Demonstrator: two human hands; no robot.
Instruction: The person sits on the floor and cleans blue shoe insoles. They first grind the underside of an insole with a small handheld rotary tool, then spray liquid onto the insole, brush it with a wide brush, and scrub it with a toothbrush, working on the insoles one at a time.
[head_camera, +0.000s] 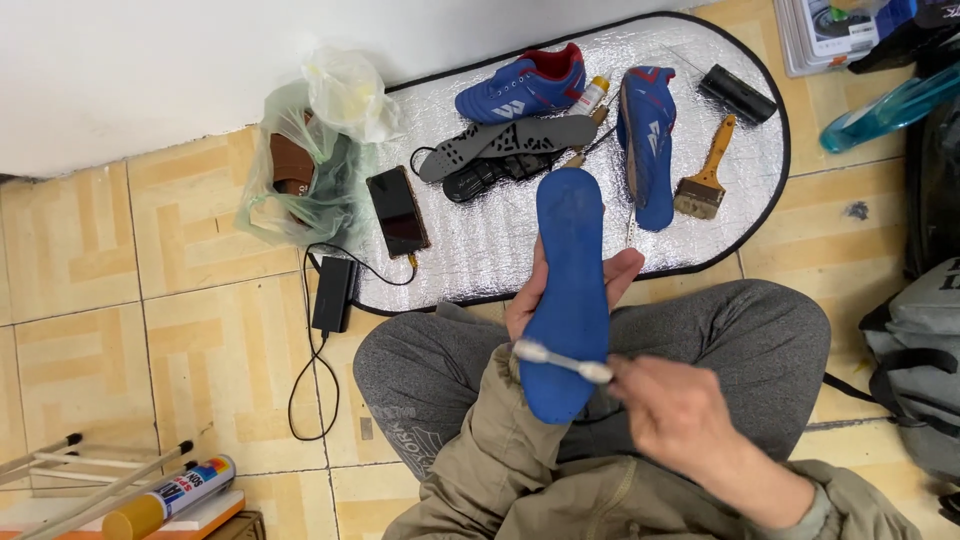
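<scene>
Head view: my left hand (560, 290) grips the blue insole (570, 290) and my right hand (680, 410) pinches a white toothbrush (563, 361) across it. Scrubbing hard could, I judge, bend the insole or knock it onto my grey trousers (440, 370) below.

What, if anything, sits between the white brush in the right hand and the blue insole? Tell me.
Nothing visible does. The right hand holds the white brush with its head lying across the lower part of the blue insole, which the left hand grips from behind. It looks to be touching.
</scene>
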